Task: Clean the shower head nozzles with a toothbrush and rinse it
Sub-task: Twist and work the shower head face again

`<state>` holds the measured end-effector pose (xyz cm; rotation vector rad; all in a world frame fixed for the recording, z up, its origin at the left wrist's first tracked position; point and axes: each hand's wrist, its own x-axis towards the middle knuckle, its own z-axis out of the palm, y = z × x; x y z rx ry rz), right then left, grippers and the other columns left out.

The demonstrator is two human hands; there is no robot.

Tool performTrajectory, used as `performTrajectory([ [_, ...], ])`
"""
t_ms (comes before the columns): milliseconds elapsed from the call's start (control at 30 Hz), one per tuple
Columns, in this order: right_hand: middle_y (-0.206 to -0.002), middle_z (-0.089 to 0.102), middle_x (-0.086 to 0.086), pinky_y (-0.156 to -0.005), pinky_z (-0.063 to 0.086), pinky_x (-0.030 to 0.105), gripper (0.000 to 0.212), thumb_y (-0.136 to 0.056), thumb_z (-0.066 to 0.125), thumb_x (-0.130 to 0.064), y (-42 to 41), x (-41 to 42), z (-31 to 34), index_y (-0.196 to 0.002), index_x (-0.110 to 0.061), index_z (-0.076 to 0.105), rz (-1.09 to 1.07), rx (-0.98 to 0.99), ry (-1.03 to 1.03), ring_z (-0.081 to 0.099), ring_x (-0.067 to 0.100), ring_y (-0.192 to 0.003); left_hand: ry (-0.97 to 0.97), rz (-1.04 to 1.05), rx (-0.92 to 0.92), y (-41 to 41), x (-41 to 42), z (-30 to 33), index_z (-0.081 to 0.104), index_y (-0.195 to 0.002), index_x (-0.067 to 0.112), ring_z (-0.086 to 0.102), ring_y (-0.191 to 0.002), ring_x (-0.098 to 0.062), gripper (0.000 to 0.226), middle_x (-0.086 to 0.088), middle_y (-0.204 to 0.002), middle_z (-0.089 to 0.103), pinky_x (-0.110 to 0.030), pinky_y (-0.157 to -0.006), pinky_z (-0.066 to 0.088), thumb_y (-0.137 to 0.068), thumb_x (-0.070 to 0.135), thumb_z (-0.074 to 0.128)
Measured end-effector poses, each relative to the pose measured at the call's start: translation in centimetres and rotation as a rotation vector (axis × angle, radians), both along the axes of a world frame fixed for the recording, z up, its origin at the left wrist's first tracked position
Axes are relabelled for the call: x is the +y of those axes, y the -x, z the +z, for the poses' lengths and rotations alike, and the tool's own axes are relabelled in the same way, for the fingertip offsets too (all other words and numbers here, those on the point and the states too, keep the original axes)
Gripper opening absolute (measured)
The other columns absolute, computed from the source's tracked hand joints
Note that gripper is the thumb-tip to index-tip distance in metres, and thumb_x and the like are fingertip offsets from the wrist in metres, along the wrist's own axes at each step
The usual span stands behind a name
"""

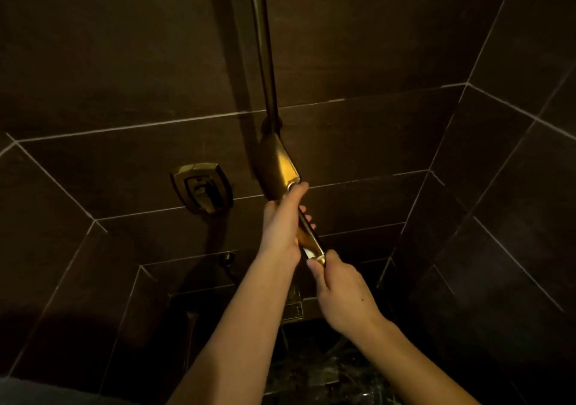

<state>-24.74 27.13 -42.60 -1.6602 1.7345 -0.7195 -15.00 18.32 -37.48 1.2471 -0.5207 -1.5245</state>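
The fingers of the left hand (277,230) wrap closed around the handle of one gold shower head (280,167), the right hand (339,292) pinches its lower end, near one wall valve (202,191) and one vertical rail (263,46).

Riser pipe (265,61) and valve plate (202,191) obstruct wall.
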Motion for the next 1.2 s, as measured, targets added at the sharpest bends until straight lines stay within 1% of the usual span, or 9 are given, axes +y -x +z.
performTrajectory([
  [100,-0.069,0.06,-0.004,-0.049,0.039,0.025,0.029,-0.099,0.036,-0.05,-0.6,0.5,-0.2,-0.091,-0.025,0.049,0.064,0.028,0.017,0.054,0.007,-0.053,-0.009,0.046,-0.025,0.6,0.2,-0.3,0.061,-0.112,0.016,0.046,-0.052,-0.008,0.035,0.005,-0.063,0.051,-0.025,-0.05,0.04,-0.084,0.026,0.077],
  [167,-0.066,0.057,-0.005,-0.05,0.039,0.026,0.031,-0.099,0.042,-0.047,-0.4,0.5,0.0,-0.088,-0.02,0.053,0.087,-0.234,-0.102,0.05,0.007,-0.051,-0.01,-0.027,0.082,0.1,-0.1,-0.5,0.064,-0.09,0.016,0.032,-0.042,-0.007,0.015,0.008,-0.052,0.039,-0.023,-0.041,0.026,-0.086,0.025,0.076],
  [233,-0.057,0.048,-0.004,-0.043,0.034,0.024,0.033,-0.098,0.047,-0.043,0.2,0.3,0.3,-0.082,-0.015,0.053,0.095,-0.622,-0.265,0.041,0.009,-0.044,0.06,-0.187,0.284,-0.8,-0.5,-0.8,0.053,-0.066,0.02,0.026,-0.036,-0.006,0.031,0.008,-0.047,0.031,-0.021,-0.036,0.019,-0.087,0.03,0.073],
  [333,-0.054,0.042,-0.002,-0.038,0.027,0.022,0.033,-0.1,0.046,-0.04,0.5,0.0,0.8,-0.081,-0.014,0.052,0.102,-0.854,-0.33,0.034,0.011,-0.041,0.182,-0.328,0.583,-1.8,-0.7,-0.9,0.049,-0.068,0.017,0.029,-0.034,-0.005,0.036,0.008,-0.044,0.036,-0.019,-0.035,0.023,-0.089,0.04,0.067],
  [533,-0.068,0.06,-0.002,-0.048,0.042,0.026,0.028,-0.099,0.038,-0.049,0.5,0.0,0.0,-0.094,-0.025,0.051,-0.018,-0.134,0.036,0.053,0.006,-0.05,0.07,-0.049,0.067,-0.6,0.2,0.8,0.066,-0.113,0.013,0.066,-0.083,-0.019,0.045,-0.004,-0.091,0.066,-0.038,-0.079,0.058,-0.078,0.034,0.084],
  [667,-0.072,0.063,-0.001,-0.047,0.041,0.024,0.029,-0.099,0.037,-0.052,-0.3,0.4,-0.3,-0.095,-0.026,0.048,0.03,-0.016,0.021,0.056,0.008,-0.054,0.047,-0.004,-0.087,0.8,0.6,0.1,0.061,-0.11,0.01,0.051,-0.056,-0.009,0.035,0.003,-0.069,0.054,-0.027,-0.053,0.047,-0.082,0.023,0.079],
  [900,-0.056,0.04,-0.002,-0.04,0.022,0.025,0.031,-0.1,0.045,-0.041,-0.1,0.3,1.0,-0.08,-0.018,0.05,0.147,-0.851,-0.388,0.032,0.012,-0.041,0.122,-0.309,0.534,-2.3,-0.5,-1.8,0.049,-0.067,0.019,0.034,-0.034,-0.004,0.032,0.009,-0.045,0.039,-0.018,-0.036,0.024,-0.086,0.029,0.073],
  [1100,-0.068,0.062,-0.003,-0.048,0.046,0.027,0.024,-0.099,0.04,-0.047,0.0,0.2,0.0,-0.093,-0.027,0.05,0.03,-0.089,-0.006,0.056,0.007,-0.051,-0.012,-0.093,0.114,-1.9,0.2,-1.2,0.066,-0.112,0.011,0.064,-0.077,-0.019,0.042,-0.003,-0.081,0.064,-0.037,-0.075,0.056,-0.078,0.028,0.084],
  [1200,-0.07,0.063,-0.003,-0.05,0.051,0.029,0.024,-0.099,0.036,-0.05,-0.6,0.8,-0.6,-0.096,-0.028,0.045,0.05,0.095,0.047,0.06,0.008,-0.055,-0.016,-0.007,0.078,-1.0,0.5,-1.7,0.063,-0.117,0.016,0.059,-0.067,-0.013,0.04,0.002,-0.073,0.06,-0.031,-0.065,0.053,-0.081,0.023,0.08],
])
